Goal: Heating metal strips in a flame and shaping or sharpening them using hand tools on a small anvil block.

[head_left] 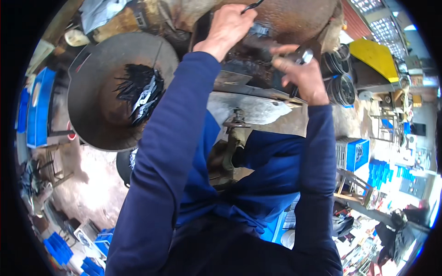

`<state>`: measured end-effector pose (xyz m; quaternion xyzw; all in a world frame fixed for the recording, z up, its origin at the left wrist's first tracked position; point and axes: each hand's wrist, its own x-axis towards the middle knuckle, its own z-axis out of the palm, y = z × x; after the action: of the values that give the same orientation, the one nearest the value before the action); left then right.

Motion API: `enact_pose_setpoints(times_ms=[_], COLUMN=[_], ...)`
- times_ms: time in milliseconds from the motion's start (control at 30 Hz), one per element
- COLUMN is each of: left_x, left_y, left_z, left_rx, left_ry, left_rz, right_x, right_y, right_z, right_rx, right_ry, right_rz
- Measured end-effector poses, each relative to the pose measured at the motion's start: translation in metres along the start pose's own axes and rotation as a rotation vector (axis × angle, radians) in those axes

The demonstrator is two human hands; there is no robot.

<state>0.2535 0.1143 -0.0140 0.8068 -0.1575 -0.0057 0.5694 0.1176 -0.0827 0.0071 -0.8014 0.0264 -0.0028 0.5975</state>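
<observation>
Currently my left hand (231, 28) pinches a thin dark rod (252, 6), my right hand (301, 76) is half-curled by a shiny-ended dark tool (306, 55), its grip unclear, while left-below my left hand, dark strips (138, 92) seem already collected in the metal pan (90, 99), how many remain unknown.

The left hand (226, 30) reaches farther forward, curled tight; the right hand (305, 77), partly blurred, curves inward.
</observation>
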Motion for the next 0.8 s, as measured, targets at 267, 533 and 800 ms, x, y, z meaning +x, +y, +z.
enact_pose_setpoints(times_ms=[267,533,800], left_x=[-0.002,0.005,0.012], left_y=[-0.016,-0.055,-0.073], left_z=[0.017,0.014,0.022], left_rx=[0.293,0.529,0.413], left_ry=[-0.093,-0.419,-0.411], left_rz=[0.139,0.093,0.080], right_x=[-0.071,-0.056,-0.027], right_y=[0.045,0.029,0.016], right_z=[0.029,0.008,0.008], right_rx=[-0.649,-0.234,0.218], right_ry=[-0.226,-0.263,0.249], right_rz=[-0.349,0.074,0.195])
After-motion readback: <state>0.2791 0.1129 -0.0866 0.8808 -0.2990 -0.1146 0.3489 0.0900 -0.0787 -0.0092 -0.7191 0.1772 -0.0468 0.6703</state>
